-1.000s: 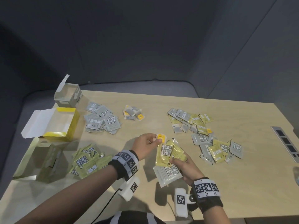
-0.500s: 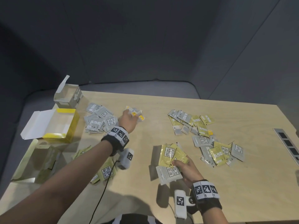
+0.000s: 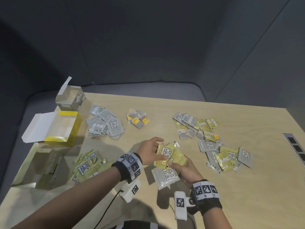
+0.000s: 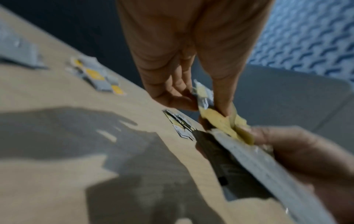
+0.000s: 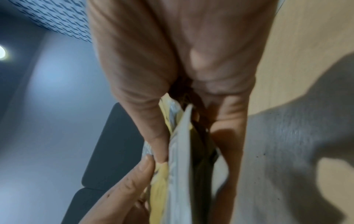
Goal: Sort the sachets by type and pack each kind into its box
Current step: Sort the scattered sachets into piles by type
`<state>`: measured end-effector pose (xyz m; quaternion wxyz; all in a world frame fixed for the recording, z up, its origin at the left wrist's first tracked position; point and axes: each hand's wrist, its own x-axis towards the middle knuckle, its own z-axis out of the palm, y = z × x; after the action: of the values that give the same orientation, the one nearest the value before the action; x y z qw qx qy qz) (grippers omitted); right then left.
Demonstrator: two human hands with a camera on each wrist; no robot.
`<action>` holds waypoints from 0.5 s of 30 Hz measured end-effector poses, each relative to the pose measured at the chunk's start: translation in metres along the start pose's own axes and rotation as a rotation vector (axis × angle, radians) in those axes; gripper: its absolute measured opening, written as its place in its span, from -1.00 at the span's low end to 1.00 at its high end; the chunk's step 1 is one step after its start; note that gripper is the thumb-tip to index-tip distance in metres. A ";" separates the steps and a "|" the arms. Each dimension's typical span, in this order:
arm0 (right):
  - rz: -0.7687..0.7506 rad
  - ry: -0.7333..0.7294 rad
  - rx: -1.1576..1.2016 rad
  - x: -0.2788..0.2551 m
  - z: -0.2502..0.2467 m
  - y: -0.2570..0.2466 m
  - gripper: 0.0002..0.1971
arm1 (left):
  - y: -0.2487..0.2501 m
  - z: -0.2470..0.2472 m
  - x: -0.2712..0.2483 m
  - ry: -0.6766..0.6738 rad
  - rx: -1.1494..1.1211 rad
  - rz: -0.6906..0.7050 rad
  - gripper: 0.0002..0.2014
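Left fingers [image 3: 162, 157] pinching one yellow foil sachet [image 3: 165, 152] off a mixed fan held in the right hand [image 3: 185, 170].

Right hand clamps the fan of yellow and grey sachets [image 3: 166, 176] above the pale wooden surface [image 3: 231, 187], thumb on top, likely so the left hand [image 3: 151, 152] can peel single packets off. Sorted heaps lie out toward the left: yellow-green heap [image 3: 87, 166], grey heap [image 3: 105, 124], small tea-bag heap [image 3: 137, 119], each near the open boxes, among them the yellow cardboard box [image 3: 72, 129]. Unsorted pile [image 3: 212, 141] at right; nothing boxed yet.
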<state>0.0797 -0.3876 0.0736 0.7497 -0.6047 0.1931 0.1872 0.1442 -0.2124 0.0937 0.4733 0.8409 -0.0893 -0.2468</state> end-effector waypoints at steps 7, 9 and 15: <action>-0.015 0.029 0.019 0.004 0.001 0.006 -0.67 | -0.007 0.000 -0.001 0.033 -0.046 -0.025 -0.61; -0.005 0.066 0.057 0.007 0.001 0.008 -0.74 | -0.007 -0.003 -0.002 0.087 -0.064 -0.029 -0.55; -0.095 0.123 -0.030 0.011 0.008 0.005 -0.84 | -0.002 0.008 -0.006 0.178 -0.114 -0.012 -0.63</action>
<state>0.0866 -0.3784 0.0654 0.7351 -0.6348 0.2073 0.1168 0.1352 -0.2154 0.0905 0.5251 0.8317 -0.0276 -0.1785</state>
